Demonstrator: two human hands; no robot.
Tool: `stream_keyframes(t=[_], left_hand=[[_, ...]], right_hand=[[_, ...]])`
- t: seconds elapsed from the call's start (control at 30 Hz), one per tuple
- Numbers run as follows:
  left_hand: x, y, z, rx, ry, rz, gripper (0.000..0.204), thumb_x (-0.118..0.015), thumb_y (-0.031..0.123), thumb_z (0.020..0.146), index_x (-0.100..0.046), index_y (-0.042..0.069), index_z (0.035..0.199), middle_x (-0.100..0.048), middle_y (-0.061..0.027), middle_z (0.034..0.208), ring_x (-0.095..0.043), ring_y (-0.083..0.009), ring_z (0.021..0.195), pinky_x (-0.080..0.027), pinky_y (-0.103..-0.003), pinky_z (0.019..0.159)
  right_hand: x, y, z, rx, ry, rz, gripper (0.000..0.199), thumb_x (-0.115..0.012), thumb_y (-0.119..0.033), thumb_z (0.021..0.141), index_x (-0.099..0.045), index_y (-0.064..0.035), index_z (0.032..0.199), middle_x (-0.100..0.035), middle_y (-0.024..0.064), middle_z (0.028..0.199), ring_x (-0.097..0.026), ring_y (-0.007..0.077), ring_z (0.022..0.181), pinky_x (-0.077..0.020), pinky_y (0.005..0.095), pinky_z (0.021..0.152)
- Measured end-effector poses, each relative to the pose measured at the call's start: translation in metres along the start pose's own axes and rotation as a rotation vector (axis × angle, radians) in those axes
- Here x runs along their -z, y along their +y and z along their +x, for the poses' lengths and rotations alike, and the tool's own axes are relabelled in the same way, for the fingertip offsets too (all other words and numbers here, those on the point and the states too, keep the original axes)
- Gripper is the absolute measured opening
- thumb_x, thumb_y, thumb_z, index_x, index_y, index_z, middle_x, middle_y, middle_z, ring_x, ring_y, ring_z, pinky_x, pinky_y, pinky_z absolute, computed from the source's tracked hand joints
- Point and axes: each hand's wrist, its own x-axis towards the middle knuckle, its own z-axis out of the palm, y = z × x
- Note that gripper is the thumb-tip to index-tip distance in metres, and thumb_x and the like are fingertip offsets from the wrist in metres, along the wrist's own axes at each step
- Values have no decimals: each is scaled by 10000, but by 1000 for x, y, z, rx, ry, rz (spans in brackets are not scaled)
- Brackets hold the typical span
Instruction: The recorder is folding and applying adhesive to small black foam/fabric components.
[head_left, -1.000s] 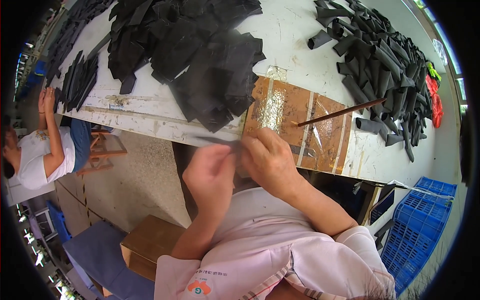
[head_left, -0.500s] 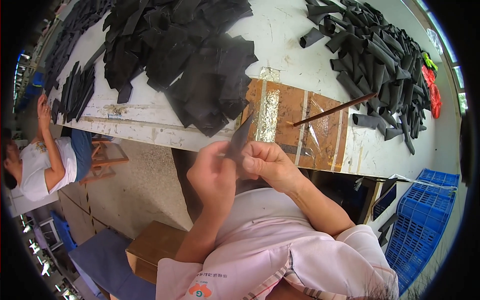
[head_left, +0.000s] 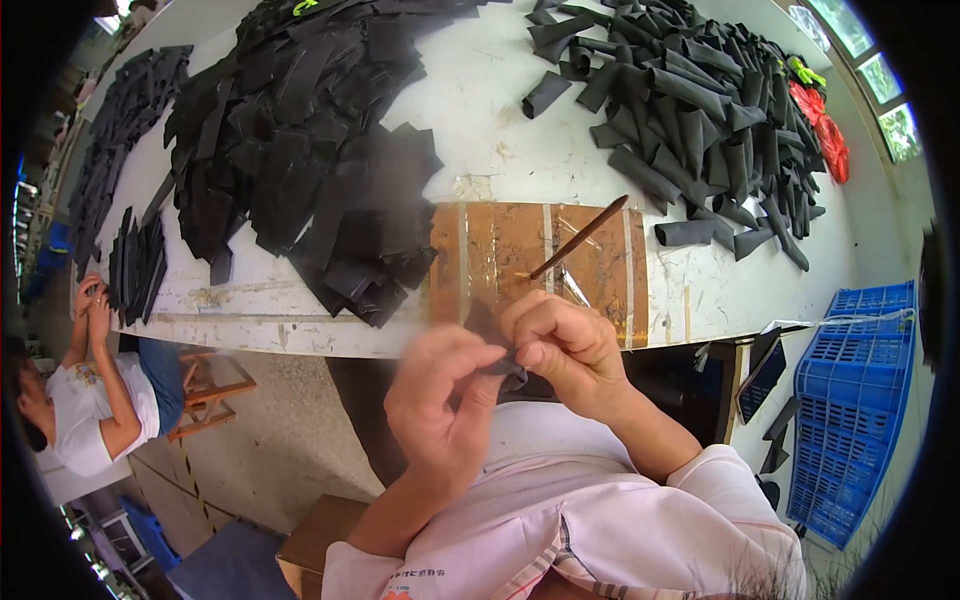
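Note:
A small piece of black fabric is held up in front of my body, just off the table's near edge, with a folded or curled lower end. Thumb and forefinger of my right hand pinch it. My left hand, partly smeared by motion, has its fingertips closed on the fabric's lower left side. Behind my hands, a brown board with strips of clear tape lies on the table. On it rests a slim wooden brush.
A big heap of flat black pieces covers the table's left middle; rolled black tubes pile up at the right. Red plastic bags lie beyond them. A blue crate stands at right. Another person sits at far left near a wooden stool.
My left hand has shifted its grip, its fingers now more bent and blurred. Both hands are slightly lower, and the fabric's end is curled. The whole view has swung a little.

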Motion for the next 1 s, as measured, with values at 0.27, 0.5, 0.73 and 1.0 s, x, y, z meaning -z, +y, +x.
stream_keyframes(t=[0.27, 0.5, 0.73, 1.0], left_hand=[[-19, 32, 40, 466, -58, -957, 96, -551, 0, 803, -509, -12, 888, -587, -94, 820, -431, -37, 478, -307, -158, 383], [-27, 53, 78, 445, -636, -1886, 322, -498, 85, 825, -364, -3, 1104, -523, -151, 789, -371, -47, 396, -269, -169, 321], [-47, -24, 96, 993, -342, -1847, 249, -386, 105, 900, -462, 44, 1129, -574, -81, 802, -259, -17, 331, -186, -169, 298], [-43, 1, 94, 799, -376, -2190, 312, -355, 72, 884, -407, -32, 1173, -563, -151, 909, -329, -30, 357, -255, -181, 291]], right_hand=[[26, -47, 12, 9, 159, -327, 134, -587, -67, 758, -460, -25, 754, -487, 59, 715, -481, 168, 600, -396, 273, 522], [37, -102, 37, 47, 111, 97, 340, -575, -321, 797, -465, -20, 682, -465, 28, 659, -394, 98, 589, -313, 220, 536], [79, -8, 46, -446, 29, 398, 302, -542, -285, 841, -498, -55, 650, -418, -29, 573, -326, 51, 500, -271, 188, 448], [75, -31, 64, -343, -45, 385, 282, -560, -278, 831, -516, -44, 681, -403, -34, 570, -353, 56, 510, -268, 189, 450]])
